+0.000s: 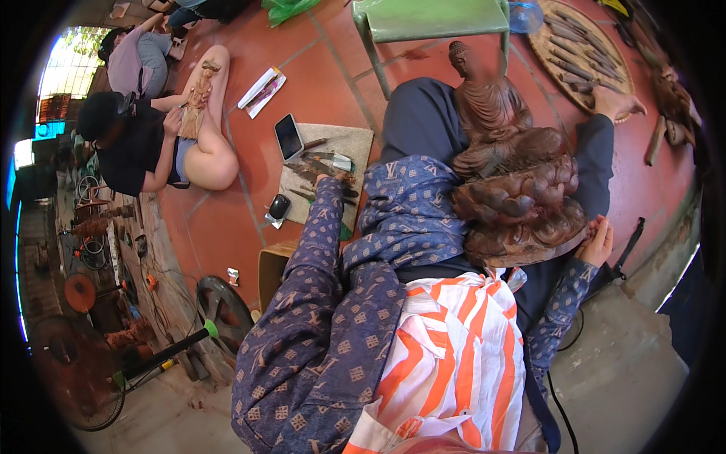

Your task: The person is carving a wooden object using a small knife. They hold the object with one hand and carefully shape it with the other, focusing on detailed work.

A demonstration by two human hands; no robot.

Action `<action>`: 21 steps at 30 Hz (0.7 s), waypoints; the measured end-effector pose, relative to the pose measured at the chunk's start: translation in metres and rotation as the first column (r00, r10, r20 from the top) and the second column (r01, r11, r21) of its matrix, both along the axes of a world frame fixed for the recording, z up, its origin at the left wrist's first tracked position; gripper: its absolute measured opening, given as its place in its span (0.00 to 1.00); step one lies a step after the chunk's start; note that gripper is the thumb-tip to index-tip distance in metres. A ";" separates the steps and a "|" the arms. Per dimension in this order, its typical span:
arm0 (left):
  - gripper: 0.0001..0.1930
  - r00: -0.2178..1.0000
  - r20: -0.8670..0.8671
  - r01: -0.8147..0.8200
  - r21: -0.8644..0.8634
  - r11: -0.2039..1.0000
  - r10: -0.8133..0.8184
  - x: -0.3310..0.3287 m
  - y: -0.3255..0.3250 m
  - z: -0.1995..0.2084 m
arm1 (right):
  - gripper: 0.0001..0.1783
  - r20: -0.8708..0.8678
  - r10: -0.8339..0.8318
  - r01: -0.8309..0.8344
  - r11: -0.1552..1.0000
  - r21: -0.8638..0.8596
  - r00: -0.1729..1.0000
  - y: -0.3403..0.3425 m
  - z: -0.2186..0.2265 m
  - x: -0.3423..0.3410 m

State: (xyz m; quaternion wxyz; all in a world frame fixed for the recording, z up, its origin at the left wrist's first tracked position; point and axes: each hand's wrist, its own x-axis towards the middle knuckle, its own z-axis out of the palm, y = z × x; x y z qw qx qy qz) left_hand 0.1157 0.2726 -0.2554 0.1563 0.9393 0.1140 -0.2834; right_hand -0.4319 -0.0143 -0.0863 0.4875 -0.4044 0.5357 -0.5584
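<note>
A brown carved wooden Buddha statue (491,113) lies leaning across my lap, its head pointing away from me and its lotus base (522,197) nearer. My right hand (597,240) holds the edge of the base at its near right corner, fingers curled against the wood. To the left, my left hand (324,178) reaches down to a pile of carving tools (321,168) on a beige mat (352,140). The sleeve hides most of that hand, so its fingers cannot be made out.
On the mat lie a phone (288,138) and a black computer mouse-like object (280,206). A round wicker tray (544,53) with several tools stands far right by my bare foot (616,102). A green stool (431,19) is ahead. At left, a seated person (125,144) holds a carved figure (198,102).
</note>
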 end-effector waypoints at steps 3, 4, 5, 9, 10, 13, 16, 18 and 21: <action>0.11 0.969 -0.164 -0.218 -0.217 0.952 0.184 0.025 0.021 -0.017 | 0.12 0.063 0.019 -0.021 1.000 0.017 0.998 -0.002 -0.006 -0.001; 0.09 0.938 -0.265 -0.308 -0.336 0.890 0.224 0.025 0.029 -0.014 | 0.12 0.073 0.021 -0.023 0.999 0.025 0.997 -0.002 -0.008 -0.002; 0.10 0.894 -0.386 -0.393 -0.432 0.812 0.227 0.014 0.024 -0.007 | 0.13 0.063 0.005 -0.007 0.999 0.032 0.998 0.000 -0.010 -0.007; 0.05 0.874 -0.463 -0.334 -0.793 0.510 -0.148 -0.026 0.025 0.063 | 0.14 0.114 -0.041 0.038 0.999 0.027 0.993 0.003 -0.003 -0.006; 0.05 0.895 -0.415 -0.307 -0.837 0.454 -0.161 -0.034 0.020 0.080 | 0.14 0.115 -0.053 0.051 0.998 0.021 0.992 0.004 -0.002 -0.007; 0.04 0.938 -0.244 -0.163 -0.937 0.308 -0.246 -0.070 -0.033 0.188 | 0.15 0.143 -0.032 0.036 0.999 -0.026 0.989 0.008 0.016 0.003; 0.04 0.900 -0.061 0.039 -0.975 0.220 -0.432 -0.088 -0.072 0.244 | 0.14 0.161 0.035 -0.015 0.993 -0.120 0.986 0.020 0.043 0.019; 0.04 0.813 0.054 0.171 -0.974 0.150 -0.580 -0.113 -0.105 0.279 | 0.13 0.143 0.036 -0.010 0.985 -0.174 0.989 0.035 0.074 0.032; 0.06 0.644 0.159 0.286 -0.957 0.043 -0.748 -0.162 -0.141 0.317 | 0.14 0.105 0.114 -0.085 0.964 -0.250 0.988 0.055 0.108 0.042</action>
